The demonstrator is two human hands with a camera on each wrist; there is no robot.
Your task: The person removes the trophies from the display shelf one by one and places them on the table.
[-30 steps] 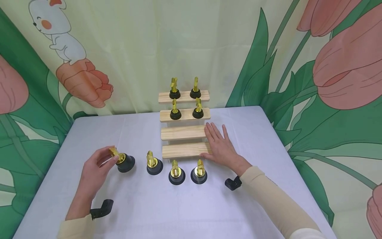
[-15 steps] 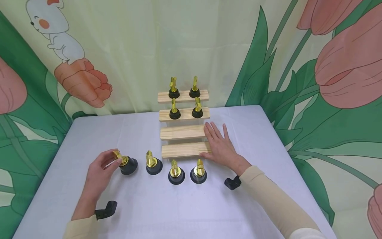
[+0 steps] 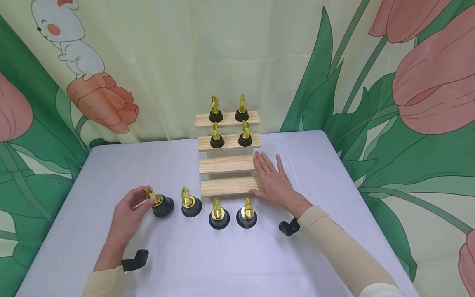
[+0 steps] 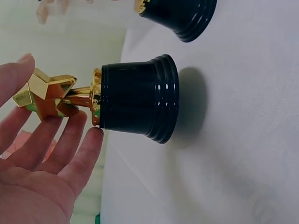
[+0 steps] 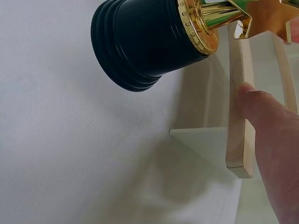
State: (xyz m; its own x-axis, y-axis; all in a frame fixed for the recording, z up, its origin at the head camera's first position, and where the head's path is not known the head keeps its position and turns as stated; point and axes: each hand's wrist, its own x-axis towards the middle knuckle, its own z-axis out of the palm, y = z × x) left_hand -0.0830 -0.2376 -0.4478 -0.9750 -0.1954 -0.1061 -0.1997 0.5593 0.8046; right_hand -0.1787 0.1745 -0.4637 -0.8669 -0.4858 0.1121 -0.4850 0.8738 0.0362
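Observation:
My left hand (image 3: 128, 212) pinches the gold star top of a small trophy (image 3: 163, 207) with a black base, left of the others. In the left wrist view, thumb and fingertips hold the star (image 4: 46, 93), and the base is close over the cloth, with its shadow beside it. My right hand (image 3: 274, 181) rests with outstretched fingers on the right end of a stepped wooden rack (image 3: 226, 187). The right wrist view has the thumb (image 5: 254, 100) against the front edge of the lowest plank (image 5: 240, 140).
Three similar trophies stand before the rack: one at left (image 3: 191, 207), a middle one (image 3: 219, 218) and one at right (image 3: 246, 217). Each of the two upper planks bears a pair of trophies. White cloth covers the table (image 3: 230, 264); a printed curtain (image 3: 167, 62) hangs behind.
My left hand has moved to the right and slightly nearer me, carrying the trophy toward the standing ones. The right hand stays on the rack.

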